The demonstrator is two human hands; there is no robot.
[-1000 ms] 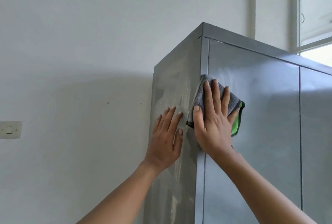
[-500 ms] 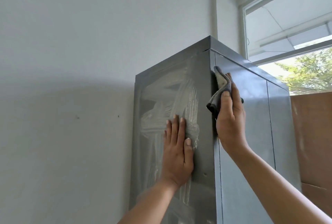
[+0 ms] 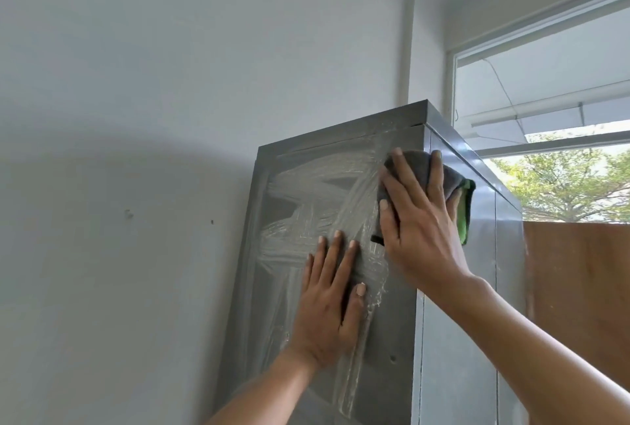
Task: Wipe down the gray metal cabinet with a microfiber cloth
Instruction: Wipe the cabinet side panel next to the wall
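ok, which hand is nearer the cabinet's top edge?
Right. The right hand presses the cloth against the front corner just below the top edge. The left hand lies flat on the side panel, lower down.

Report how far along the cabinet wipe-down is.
Done: little; the cabinet side panel is covered in white smears. In hand: the right hand presses the gray-green cloth over the top front corner, while the left hand rests flat on the side. Left: clearing those streaks.
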